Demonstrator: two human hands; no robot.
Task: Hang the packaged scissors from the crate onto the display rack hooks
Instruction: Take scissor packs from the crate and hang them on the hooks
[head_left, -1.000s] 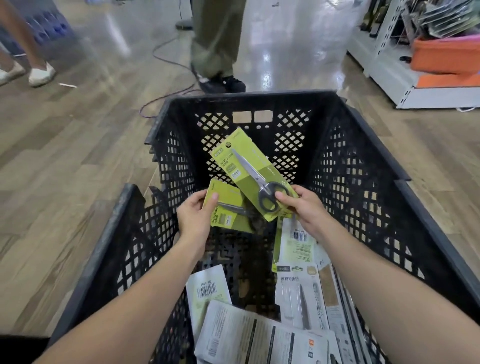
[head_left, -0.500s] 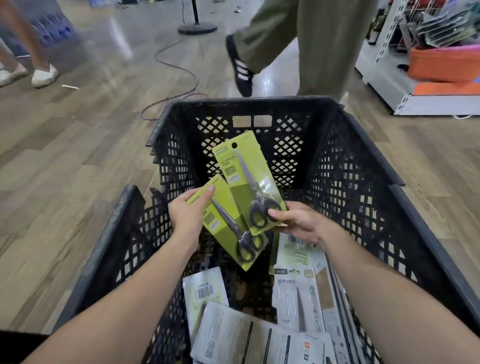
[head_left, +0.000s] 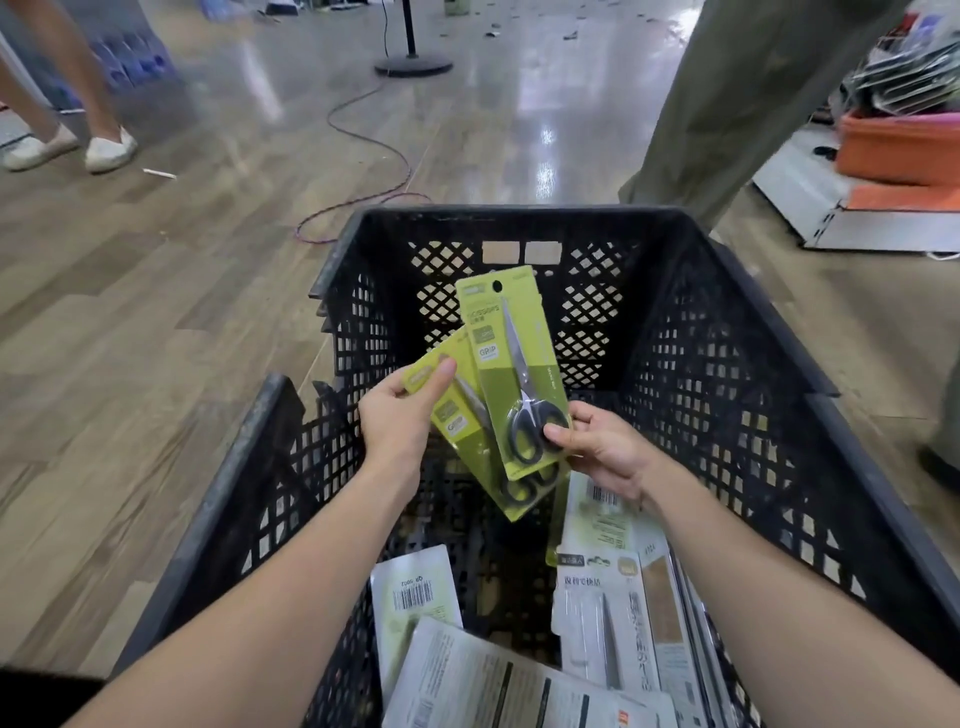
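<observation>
Two scissor packs fanned over the crate (head_left: 727, 332): front pack (head_left: 514, 364) upright, hang hole on top; rear pack (head_left: 467, 436) tilted behind it, overlapping. Right hand (head_left: 602, 447) pinches the front pack only at its lower edge by the handles, so the tall card could pivot or slip back into the crate. Left hand (head_left: 400, 415) pinches the rear pack's top corner; thumb looks near its hang hole, may block hooking. Rack hooks not clearly in view. Passerby's leg (head_left: 737, 104) close behind the crate, collision risk on turning.

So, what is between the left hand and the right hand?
In the head view, two overlapping green scissors packs: the left hand grips the lower pack, the right hand pinches the upper pack.
</observation>
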